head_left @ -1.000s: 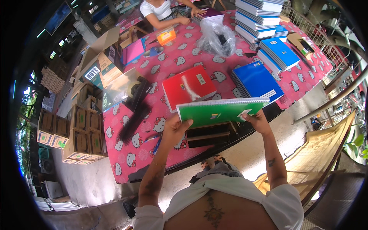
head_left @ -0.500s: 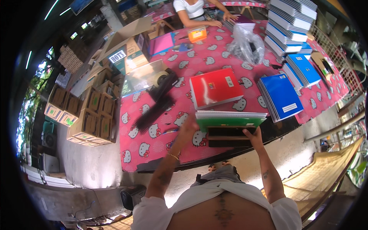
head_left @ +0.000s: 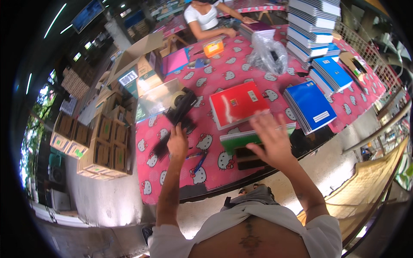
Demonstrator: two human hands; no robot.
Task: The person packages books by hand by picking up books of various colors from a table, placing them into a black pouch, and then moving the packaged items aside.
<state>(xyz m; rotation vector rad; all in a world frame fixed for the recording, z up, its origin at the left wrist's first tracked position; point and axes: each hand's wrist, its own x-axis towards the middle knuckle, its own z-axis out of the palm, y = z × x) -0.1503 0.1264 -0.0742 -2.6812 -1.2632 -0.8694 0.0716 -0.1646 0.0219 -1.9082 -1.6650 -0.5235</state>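
The green notebook (head_left: 240,142), perhaps several held together, stands on its long edge at the near side of the table, its cover toward the person, with a dark wooden stand (head_left: 247,161) at six o'clock to it. The right hand (head_left: 272,139) is spread wide over its right part, blurred, gripping nothing; whether the palm touches the cover cannot be told. At nine o'clock from the notebook is the left hand (head_left: 177,144), fingers reaching up to the near end of the black tape dispenser (head_left: 180,107), which sits at ten o'clock; contact there is unclear, so I cannot tell whether that hand has any hold. A blue pen (head_left: 200,162) lies at eight o'clock. The step in hand seems to be reaching for the dispenser with the notebook set up alongside; the next move would call for a firm left grip and care not to knock the notebook over. Farther out, the red notebook (head_left: 241,105) lies flat at eleven o'clock, the dark blue notebooks (head_left: 309,105) at two, the tall notebook pile (head_left: 312,30) at one, the clear plastic bag (head_left: 269,53) at twelve, and an open carton (head_left: 148,71) at ten.
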